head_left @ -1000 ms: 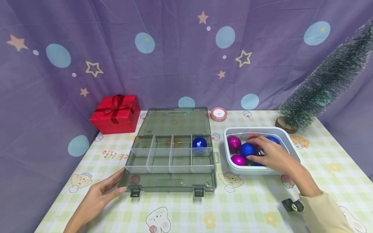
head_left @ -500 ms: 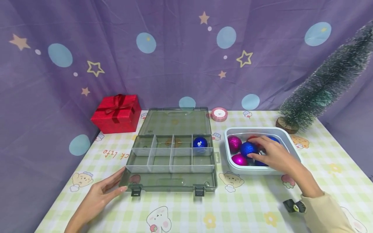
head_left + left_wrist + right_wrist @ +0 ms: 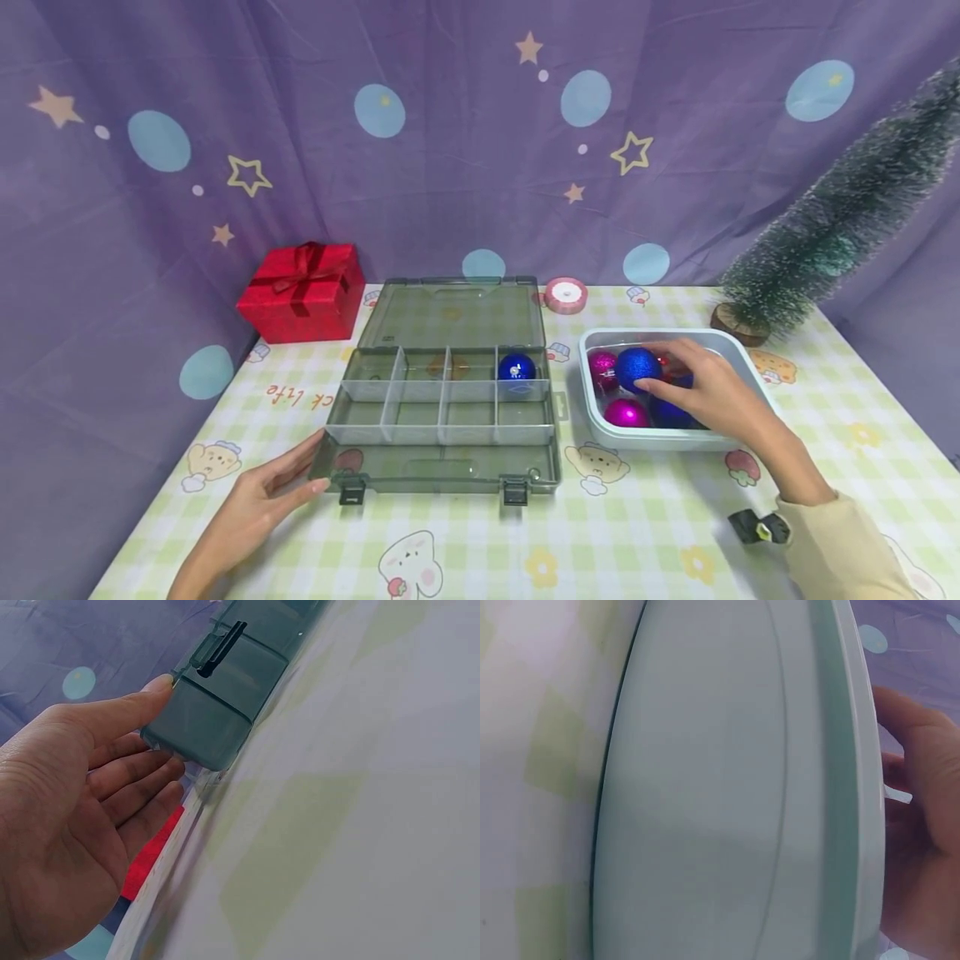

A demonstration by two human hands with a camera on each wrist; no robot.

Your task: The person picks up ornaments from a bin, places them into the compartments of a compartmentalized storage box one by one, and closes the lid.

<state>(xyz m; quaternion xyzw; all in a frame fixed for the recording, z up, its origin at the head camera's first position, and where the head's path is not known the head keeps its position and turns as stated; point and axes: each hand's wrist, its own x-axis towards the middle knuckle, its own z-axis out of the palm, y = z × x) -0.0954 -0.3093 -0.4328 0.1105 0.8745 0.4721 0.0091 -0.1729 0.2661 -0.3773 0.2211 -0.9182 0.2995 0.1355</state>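
Observation:
My right hand point(image 3: 716, 396) pinches a blue glitter Christmas ball point(image 3: 638, 369) between thumb and fingers, over the pale blue tub point(image 3: 660, 439). Below it in the tub lie a pink glitter ball point(image 3: 603, 372), a shiny magenta ball point(image 3: 627, 413) and a dark blue ball point(image 3: 669, 414), partly covered by the hand. The tub's wall hides the held ball in the right wrist view. At the front left corner of the open, see-through grey compartment box point(image 3: 438, 482), my left hand point(image 3: 251, 510) holds the corner between thumb and fingers. One shiny blue ball point(image 3: 517, 368) sits in its back right compartment.
A red gift box point(image 3: 303, 292) stands at the back left, a pink ribbon roll point(image 3: 566, 296) behind the boxes. A small frosted tree point(image 3: 832, 225) rises at the right rear. A black bow-like object point(image 3: 757, 527) lies by the right sleeve.
My right hand has raised the blue glitter ball slightly from among the others, and the balls beneath have shifted. The left hand stays at the compartment box corner.

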